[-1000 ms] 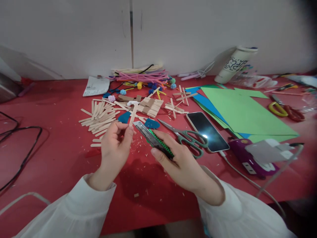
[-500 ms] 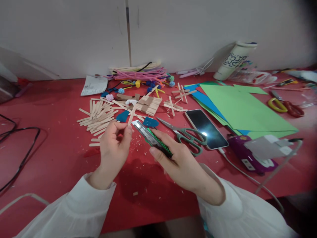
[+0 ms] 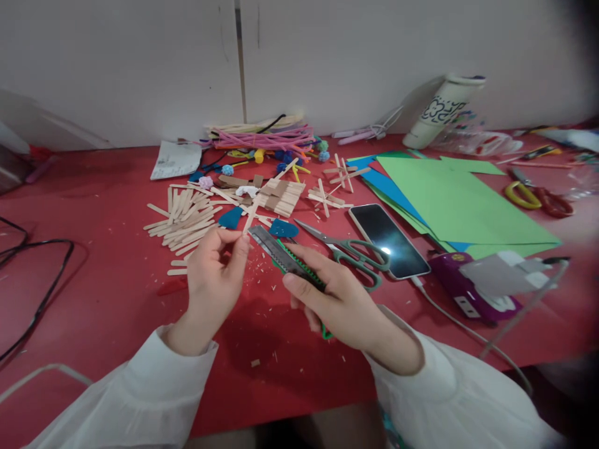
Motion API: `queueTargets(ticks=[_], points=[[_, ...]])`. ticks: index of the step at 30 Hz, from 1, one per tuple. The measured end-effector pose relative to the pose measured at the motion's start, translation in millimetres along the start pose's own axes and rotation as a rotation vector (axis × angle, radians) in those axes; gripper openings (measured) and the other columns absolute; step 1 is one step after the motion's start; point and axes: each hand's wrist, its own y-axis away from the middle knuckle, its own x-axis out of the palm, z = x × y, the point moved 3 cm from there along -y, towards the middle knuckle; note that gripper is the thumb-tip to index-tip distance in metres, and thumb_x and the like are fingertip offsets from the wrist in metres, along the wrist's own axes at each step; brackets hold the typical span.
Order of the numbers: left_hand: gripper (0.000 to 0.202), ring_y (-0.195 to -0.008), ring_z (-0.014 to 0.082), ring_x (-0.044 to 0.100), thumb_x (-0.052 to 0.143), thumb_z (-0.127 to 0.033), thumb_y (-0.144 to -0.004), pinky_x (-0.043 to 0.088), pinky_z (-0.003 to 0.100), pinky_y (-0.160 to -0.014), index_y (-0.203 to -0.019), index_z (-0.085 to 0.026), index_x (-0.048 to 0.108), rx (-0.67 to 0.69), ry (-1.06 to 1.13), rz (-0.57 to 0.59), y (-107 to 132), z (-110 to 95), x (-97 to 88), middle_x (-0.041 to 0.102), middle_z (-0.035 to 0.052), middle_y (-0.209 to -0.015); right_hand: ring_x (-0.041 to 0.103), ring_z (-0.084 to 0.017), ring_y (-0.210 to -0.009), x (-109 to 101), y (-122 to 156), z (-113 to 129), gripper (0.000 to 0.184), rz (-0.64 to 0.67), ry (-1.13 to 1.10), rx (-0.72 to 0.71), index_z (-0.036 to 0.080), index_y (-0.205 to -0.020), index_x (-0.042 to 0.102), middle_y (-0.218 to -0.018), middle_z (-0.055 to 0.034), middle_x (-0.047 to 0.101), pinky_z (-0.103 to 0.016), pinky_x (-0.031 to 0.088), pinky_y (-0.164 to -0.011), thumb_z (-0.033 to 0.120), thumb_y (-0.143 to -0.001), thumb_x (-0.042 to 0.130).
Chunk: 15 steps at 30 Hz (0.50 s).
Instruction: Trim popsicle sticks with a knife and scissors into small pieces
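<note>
Between thumb and fingers, my left hand [image 3: 216, 284] pinches a wooden craft stick [image 3: 251, 216] that points up and away. My right hand [image 3: 334, 299] is wrapped round a green and black utility knife [image 3: 299, 265]; its blade tip lies close to the stick, just right of my left fingertips. Whether blade and stick touch, I cannot tell. A pile of craft sticks [image 3: 185, 218] lies beyond my left hand. Behind the knife are blue pieces [image 3: 283, 228] and a raft of joined sticks [image 3: 283, 196]. Small wood shavings are scattered on the red table [image 3: 262, 399] below.
Grey-handled scissors [image 3: 358, 255] and a phone [image 3: 390, 240] on a cable lie right of the knife. Beyond are green paper sheets [image 3: 458, 199], a purple power adapter [image 3: 472, 287] and a tumbler [image 3: 440, 112]. Pink pipe cleaners [image 3: 262, 138] lie by the wall; a black cable [image 3: 51, 287] runs at left.
The knife has turned slightly in my right hand, and its green lower end now shows beneath the fingers. My left hand still holds the stick in nearly the same place.
</note>
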Motion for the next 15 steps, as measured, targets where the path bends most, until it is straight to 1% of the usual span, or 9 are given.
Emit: queueTargets(ticks=[3, 4, 6, 9, 12, 14, 15], points=[[0.012, -0.047, 0.0094, 0.051, 0.056, -0.030, -0.078, 0.043, 0.022, -0.046, -0.074, -0.019, 0.055, -0.116, 0.094, 0.028, -1.8, 0.6, 1.1, 0.058, -0.0024, -0.058, 0.046, -0.005, -0.030, 1.2, -3.7, -4.0, 0.045, 0.105, -0.229, 0.150, 0.020, -0.126, 0.045, -0.056, 0.0075, 0.052, -0.016, 0.034, -0.028, 0.038, -0.085, 0.049], [0.011, -0.045, 0.0091, 0.050, 0.056, -0.029, -0.077, 0.043, 0.022, -0.045, -0.073, -0.019, 0.055, -0.139, 0.114, 0.031, -2.4, 0.4, 1.2, 0.058, -0.0027, -0.056, 0.045, -0.005, -0.029, 1.6, -5.0, -4.5, 0.043, 0.123, -0.290, 0.175, 0.020, -0.123, 0.047, -0.056, 0.0078, 0.052, -0.015, 0.034, -0.028, 0.039, -0.084, 0.050], [0.010, -0.044, 0.0088, 0.050, 0.056, -0.028, -0.076, 0.043, 0.021, -0.044, -0.072, -0.019, 0.055, -0.163, 0.139, 0.032, -3.3, -0.2, 1.1, 0.058, -0.0029, -0.055, 0.044, -0.005, -0.027, 2.9, -7.1, -5.3, 0.038, 0.144, -0.398, 0.208, 0.019, -0.115, 0.052, -0.054, 0.0081, 0.053, -0.014, 0.032, -0.026, 0.039, -0.082, 0.053], [0.009, -0.044, 0.0092, 0.051, 0.055, -0.027, -0.076, 0.043, 0.021, -0.042, -0.072, -0.019, 0.055, -0.173, 0.164, 0.040, -4.1, -0.1, 1.2, 0.059, -0.0024, -0.056, 0.040, -0.004, -0.025, 5.7, -8.3, -6.8, 0.033, 0.149, -0.531, 0.257, 0.019, -0.109, 0.053, -0.053, 0.0084, 0.054, -0.014, 0.028, -0.024, 0.037, -0.082, 0.053], [0.009, -0.044, 0.0087, 0.051, 0.055, -0.026, -0.077, 0.043, 0.020, -0.041, -0.072, -0.019, 0.055, -0.183, 0.185, 0.041, -4.5, 0.5, 1.3, 0.058, -0.0024, -0.056, 0.039, -0.004, -0.024, 7.6, -8.0, -8.5, 0.034, 0.143, -0.555, 0.268, 0.019, -0.111, 0.051, -0.053, 0.0084, 0.055, -0.015, 0.027, -0.024, 0.036, -0.082, 0.051], [0.009, -0.043, 0.0081, 0.051, 0.055, -0.026, -0.077, 0.043, 0.019, -0.042, -0.072, -0.018, 0.055, -0.190, 0.191, 0.041, -4.6, 0.5, 1.4, 0.058, -0.0025, -0.056, 0.041, -0.005, -0.026, 7.7, -7.1, -9.4, 0.038, 0.128, -0.469, 0.239, 0.019, -0.116, 0.048, -0.054, 0.0081, 0.055, -0.016, 0.029, -0.025, 0.038, -0.083, 0.051], [0.010, -0.043, 0.0078, 0.051, 0.055, -0.026, -0.077, 0.043, 0.019, -0.042, -0.071, -0.018, 0.054, -0.193, 0.190, 0.042, -4.6, 0.3, 1.4, 0.058, -0.0025, -0.056, 0.043, -0.005, -0.027, 7.5, -6.5, -9.5, 0.040, 0.114, -0.390, 0.211, 0.019, -0.119, 0.047, -0.055, 0.0076, 0.054, -0.016, 0.030, -0.026, 0.039, -0.084, 0.050]])
